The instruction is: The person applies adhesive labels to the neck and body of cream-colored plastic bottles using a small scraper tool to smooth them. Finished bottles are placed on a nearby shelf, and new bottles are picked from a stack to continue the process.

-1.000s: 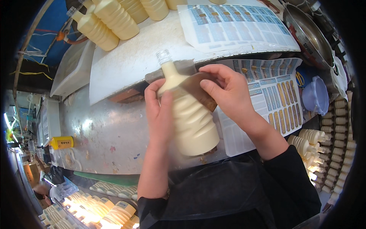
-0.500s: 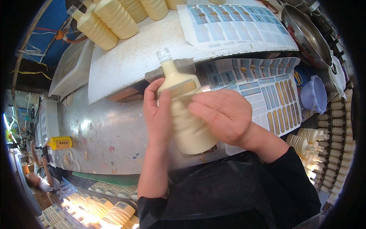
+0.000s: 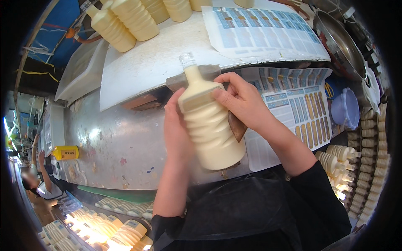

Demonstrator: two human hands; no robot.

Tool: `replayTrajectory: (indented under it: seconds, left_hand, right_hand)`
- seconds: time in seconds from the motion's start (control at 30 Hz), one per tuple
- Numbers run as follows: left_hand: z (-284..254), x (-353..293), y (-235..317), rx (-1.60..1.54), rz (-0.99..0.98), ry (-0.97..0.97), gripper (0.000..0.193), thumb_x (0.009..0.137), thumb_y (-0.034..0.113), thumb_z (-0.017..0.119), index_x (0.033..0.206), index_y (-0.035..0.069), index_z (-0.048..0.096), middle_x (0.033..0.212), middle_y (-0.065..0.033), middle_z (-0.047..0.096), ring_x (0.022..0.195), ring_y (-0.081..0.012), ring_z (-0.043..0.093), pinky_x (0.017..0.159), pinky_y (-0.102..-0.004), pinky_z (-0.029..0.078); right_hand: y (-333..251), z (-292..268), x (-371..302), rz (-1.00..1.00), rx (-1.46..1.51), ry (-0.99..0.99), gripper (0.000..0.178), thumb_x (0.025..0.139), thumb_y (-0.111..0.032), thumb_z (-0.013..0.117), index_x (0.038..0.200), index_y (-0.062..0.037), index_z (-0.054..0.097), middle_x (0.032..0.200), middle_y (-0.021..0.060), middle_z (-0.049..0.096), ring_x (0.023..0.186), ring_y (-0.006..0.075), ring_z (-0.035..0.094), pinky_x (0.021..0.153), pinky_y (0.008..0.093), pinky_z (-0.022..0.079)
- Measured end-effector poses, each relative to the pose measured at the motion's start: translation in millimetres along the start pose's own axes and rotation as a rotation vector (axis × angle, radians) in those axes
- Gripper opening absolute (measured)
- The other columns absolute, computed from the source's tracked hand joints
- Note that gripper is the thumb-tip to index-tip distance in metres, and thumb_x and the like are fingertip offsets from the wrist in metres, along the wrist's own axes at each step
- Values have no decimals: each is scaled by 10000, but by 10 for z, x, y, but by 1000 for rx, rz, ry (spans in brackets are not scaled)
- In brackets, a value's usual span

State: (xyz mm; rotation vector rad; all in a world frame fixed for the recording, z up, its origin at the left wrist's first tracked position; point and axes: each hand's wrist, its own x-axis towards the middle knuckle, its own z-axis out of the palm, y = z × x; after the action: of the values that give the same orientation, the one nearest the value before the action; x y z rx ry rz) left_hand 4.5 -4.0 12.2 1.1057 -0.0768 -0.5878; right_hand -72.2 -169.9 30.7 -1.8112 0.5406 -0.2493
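Observation:
A cream bottle (image 3: 213,134) with wavy ridges and a clear threaded neck lies tilted in front of me, its neck pointing away. Across its shoulder runs a flat, shiny label strip (image 3: 200,99). My left hand (image 3: 178,121) closes round the bottle's left side, most of its fingers hidden. With the thumb on the right end of the strip and the fingers over the shoulder, my right hand (image 3: 240,96) grips the other side. A brown wedge-shaped piece (image 3: 237,127) shows below the right hand, beside the bottle; whether it is held, I cannot tell.
Label sheets lie on the white raised board (image 3: 167,54) and on the metal table (image 3: 113,134) to the right. More cream bottles (image 3: 111,29) stand at the back left. A yellow bottle (image 3: 66,152), a purple bucket (image 3: 344,108) and a large pan (image 3: 341,44) sit around. Another person (image 3: 44,184) is far left.
My right hand has moved from the bottle's middle up to its right shoulder, uncovering the ridges and the brown piece. The bottle shifts slightly right in view.

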Motion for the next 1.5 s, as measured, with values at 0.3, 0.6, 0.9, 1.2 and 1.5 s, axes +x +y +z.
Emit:
replayTrajectory:
  seconds: [0.3, 0.6, 0.9, 1.2, 1.5]
  left_hand:
    - [-110, 102, -55, 127, 90, -10, 274, 1065, 175, 571, 1288, 16, 569, 1205, -99, 654, 1046, -117, 628, 908, -279, 530]
    - [-175, 166, -155, 63, 125, -10, 244, 1091, 196, 551, 1248, 22, 621, 1139, -70, 695, 1002, -120, 657, 893, -282, 561]
    - [-235, 186, -186, 59, 86, 9, 338, 1125, 248, 449, 1278, -4, 612, 1175, -93, 699, 1037, -153, 670, 927, -307, 558]
    - [-216, 40, -161, -74, 36, -59, 497, 1140, 367, 292, 1408, 6, 503, 1349, -129, 599, 1226, -215, 582, 1081, -387, 464]
    - [-186, 20, -104, -77, 32, -92, 439, 1101, 331, 430, 1413, 34, 514, 1304, -119, 607, 1170, -184, 586, 1037, -337, 471]
  right_hand:
    - [9, 54, 42, 66, -55, 4, 572, 842, -451, 779, 1198, -22, 648, 816, 96, 646, 776, 205, 633, 725, 351, 515]
    - [36, 108, 24, 7, -1, 30, 424, 912, -316, 773, 1160, -4, 630, 718, -53, 495, 670, 32, 456, 609, 220, 378]
    - [-9, 112, 2, 33, -45, 70, 502, 845, -389, 794, 1156, -19, 658, 720, 14, 545, 674, 107, 529, 625, 295, 449]
    - [94, 41, -52, -31, 1, -32, 369, 1001, -227, 689, 1299, -24, 613, 822, -48, 555, 747, 26, 499, 671, 195, 414]
    - [-59, 73, -55, -107, 16, 24, 345, 915, -205, 749, 1204, -35, 665, 773, -44, 512, 696, 48, 476, 629, 226, 410]
